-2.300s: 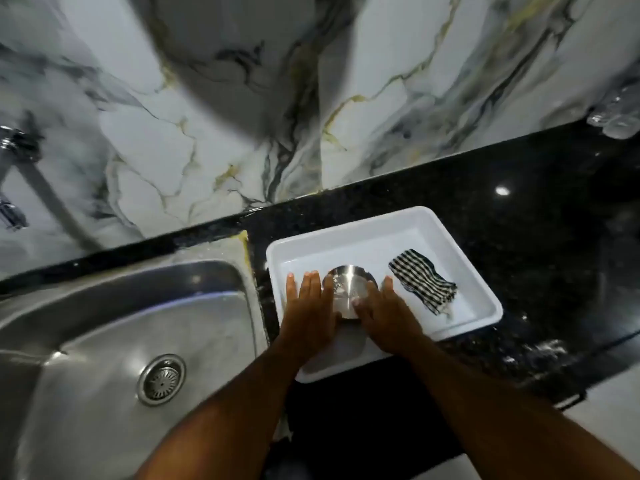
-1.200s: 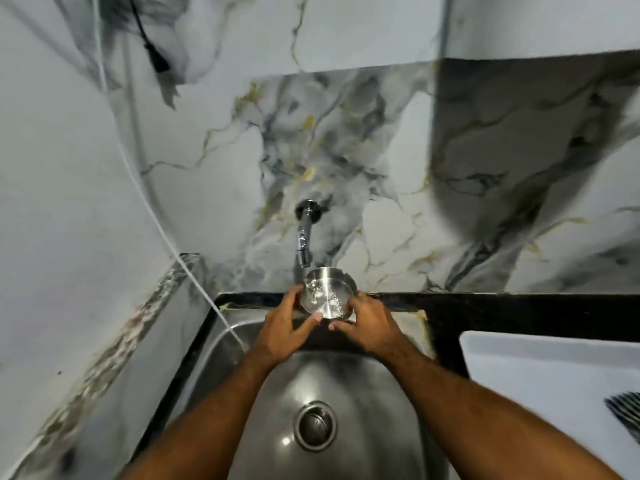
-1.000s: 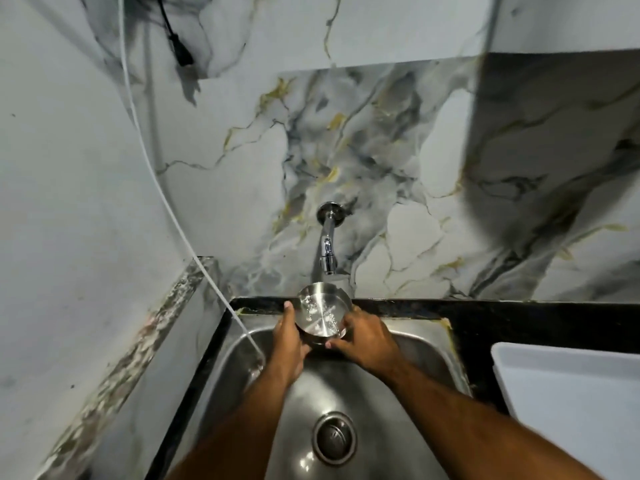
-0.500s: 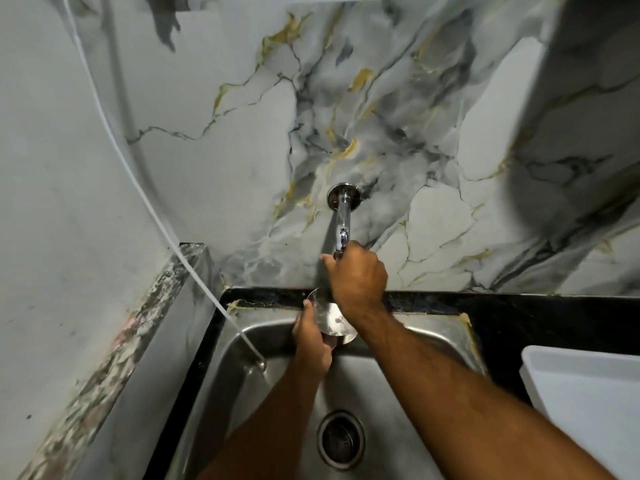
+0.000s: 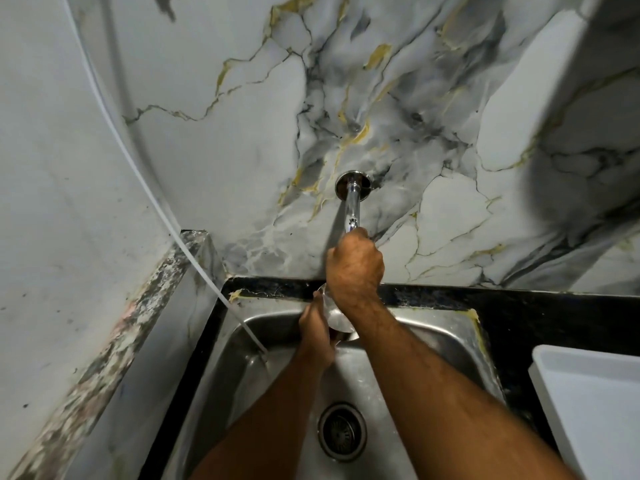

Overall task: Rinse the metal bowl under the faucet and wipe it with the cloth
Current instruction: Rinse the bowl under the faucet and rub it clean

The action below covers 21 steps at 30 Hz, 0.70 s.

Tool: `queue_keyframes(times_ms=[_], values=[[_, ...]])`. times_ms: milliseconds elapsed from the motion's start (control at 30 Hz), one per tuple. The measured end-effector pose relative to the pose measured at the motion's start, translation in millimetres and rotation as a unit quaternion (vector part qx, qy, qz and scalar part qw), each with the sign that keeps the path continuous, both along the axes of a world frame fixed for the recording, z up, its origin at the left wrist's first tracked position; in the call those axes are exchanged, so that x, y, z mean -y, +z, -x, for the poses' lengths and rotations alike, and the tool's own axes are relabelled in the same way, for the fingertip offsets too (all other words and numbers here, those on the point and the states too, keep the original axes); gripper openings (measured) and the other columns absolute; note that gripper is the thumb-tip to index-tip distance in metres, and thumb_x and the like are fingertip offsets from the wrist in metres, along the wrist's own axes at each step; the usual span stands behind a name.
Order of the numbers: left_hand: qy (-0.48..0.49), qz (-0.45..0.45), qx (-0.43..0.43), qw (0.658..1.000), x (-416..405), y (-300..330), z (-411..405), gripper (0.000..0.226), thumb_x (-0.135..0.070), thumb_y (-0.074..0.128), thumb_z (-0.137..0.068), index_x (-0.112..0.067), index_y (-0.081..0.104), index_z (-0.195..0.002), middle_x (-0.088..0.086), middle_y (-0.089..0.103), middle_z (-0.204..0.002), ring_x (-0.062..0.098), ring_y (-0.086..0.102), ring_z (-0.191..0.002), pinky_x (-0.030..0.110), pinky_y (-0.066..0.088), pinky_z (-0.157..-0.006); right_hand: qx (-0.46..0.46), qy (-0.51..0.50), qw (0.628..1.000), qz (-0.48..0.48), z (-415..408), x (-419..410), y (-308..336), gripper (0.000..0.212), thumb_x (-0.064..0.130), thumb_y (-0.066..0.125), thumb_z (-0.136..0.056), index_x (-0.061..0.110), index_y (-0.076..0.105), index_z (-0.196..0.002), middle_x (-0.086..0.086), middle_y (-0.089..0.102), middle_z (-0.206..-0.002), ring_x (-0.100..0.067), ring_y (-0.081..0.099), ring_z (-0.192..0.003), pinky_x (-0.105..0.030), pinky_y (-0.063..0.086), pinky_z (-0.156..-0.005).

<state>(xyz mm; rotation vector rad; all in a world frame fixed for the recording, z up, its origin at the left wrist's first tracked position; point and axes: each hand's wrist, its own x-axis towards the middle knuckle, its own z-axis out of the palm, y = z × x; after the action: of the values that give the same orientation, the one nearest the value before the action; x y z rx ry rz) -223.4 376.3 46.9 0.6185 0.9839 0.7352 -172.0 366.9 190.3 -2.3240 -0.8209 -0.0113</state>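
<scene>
right hand (image 5: 355,268) gripping faucet (image 5: 352,202) | left hand (image 5: 317,332) holds metal bowl (image 5: 337,322), seemingly tilted

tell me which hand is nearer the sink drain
Left. The left hand holds the metal bowl just above the drain; the right hand is up at the faucet.

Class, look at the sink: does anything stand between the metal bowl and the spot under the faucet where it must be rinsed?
Nothing visible does. The left hand holds the metal bowl over the sink, just below the faucet. The right hand is up at the faucet, above the bowl, hiding the spout's end, so the gap itself can't be seen.
</scene>
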Motion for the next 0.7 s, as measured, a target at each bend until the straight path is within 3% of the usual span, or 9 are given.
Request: queue_keyframes(times_ms=[100, 167, 233, 300, 367, 467, 600, 700], values=[[0.018, 0.013, 0.022, 0.999, 1, 6, -2, 0.043, -0.042, 0.048, -0.1, -0.009, 0.064, -0.122, 0.02, 0.07, -0.118, 0.037, 0.067, -0.109, 0.059, 0.05, -0.1, -0.031, 0.02, 0.998, -0.048, -16, 7, 3, 0.021, 0.023, 0.077, -0.082, 0.008, 0.065, -0.092, -0.006, 0.069, -0.08, -0.023, 0.066, -0.072, -0.025, 0.05, -0.055], [0.019, 0.023, 0.031, 0.999, 1, 10, -5, 0.045, -0.042, 0.048, -0.1, -0.008, 0.061, -0.126, 0.022, 0.067, -0.125, 0.042, 0.061, -0.117, 0.067, 0.042, -0.103, -0.09, 0.065, 0.993, -0.045, -38, 12, 6, 0.026, 0.028, 0.085, -0.072, 0.012, 0.066, -0.081, -0.002, 0.067, -0.073, -0.02, 0.064, -0.068, -0.023, 0.044, -0.05], [0.018, 0.037, 0.031, 0.999, 2, 7, -9, 0.044, -0.042, 0.049, -0.099, -0.01, 0.061, -0.127, 0.021, 0.066, -0.125, 0.042, 0.061, -0.117, 0.071, 0.041, -0.101, -0.182, 0.136, 0.973, -0.022, -61, 15, 11, 0.033, 0.031, 0.089, -0.065, 0.011, 0.069, -0.082, -0.002, 0.072, -0.077, -0.019, 0.07, -0.073, -0.034, 0.057, -0.062], [0.014, 0.05, 0.023, 0.998, 2, 3, -10, 0.046, -0.044, 0.05, -0.098, -0.01, 0.06, -0.128, 0.022, 0.066, -0.126, 0.042, 0.061, -0.117, 0.071, 0.042, -0.1, -0.211, 0.181, 0.96, 0.023, -75, 15, 14, 0.038, 0.04, 0.088, -0.065, 0.01, 0.071, -0.082, -0.005, 0.075, -0.08, -0.021, 0.072, -0.077, -0.043, 0.061, -0.075], [0.005, 0.048, 0.019, 0.999, 0, -3, -11, 0.047, -0.046, 0.05, -0.098, -0.011, 0.061, -0.128, 0.022, 0.066, -0.127, 0.042, 0.062, -0.116, 0.07, 0.043, -0.1, -0.162, 0.196, 0.963, 0.086, -78, 12, 13, 0.041, 0.054, 0.08, -0.068, 0.014, 0.07, -0.075, -0.005, 0.074, -0.075, -0.023, 0.071, -0.074, -0.043, 0.059, -0.071], [0.01, 0.04, 0.022, 0.999, -2, -3, -9, 0.043, -0.045, 0.052, -0.097, -0.013, 0.064, -0.123, 0.022, 0.066, -0.126, 0.04, 0.062, -0.116, 0.069, 0.044, -0.1, -0.013, 0.161, 0.975, 0.152, -72, 6, 11, 0.045, 0.066, 0.065, -0.07, 0.02, 0.063, -0.074, 0.002, 0.061, -0.066, -0.017, 0.06, -0.064, -0.032, 0.046, -0.057], [0.016, 0.017, 0.02, 1.0, -5, -12, -8, 0.046, -0.044, 0.049, -0.098, -0.009, 0.062, -0.125, 0.025, 0.064, -0.128, 0.044, 0.06, -0.118, 0.069, 0.042, -0.102, 0.155, 0.083, 0.966, 0.191, -49, -1, 9, 0.037, 0.053, 0.056, -0.079, 0.019, 0.067, -0.09, 0.0, 0.047, -0.066, -0.021, 0.054, -0.067, -0.032, 0.039, -0.058], [0.021, 0.015, 0.021, 0.999, -1, -13, -11, 0.05, -0.047, 0.05, -0.097, -0.006, 0.063, -0.123, 0.023, 0.071, -0.117, 0.041, 0.068, -0.105, 0.058, 0.054, -0.092, 0.125, 0.027, 0.968, 0.217, -33, -8, 11, 0.027, 0.038, 0.058, -0.088, 0.014, 0.068, -0.096, 0.0, 0.043, -0.064, -0.022, 0.062, -0.074, -0.03, 0.039, -0.052]])
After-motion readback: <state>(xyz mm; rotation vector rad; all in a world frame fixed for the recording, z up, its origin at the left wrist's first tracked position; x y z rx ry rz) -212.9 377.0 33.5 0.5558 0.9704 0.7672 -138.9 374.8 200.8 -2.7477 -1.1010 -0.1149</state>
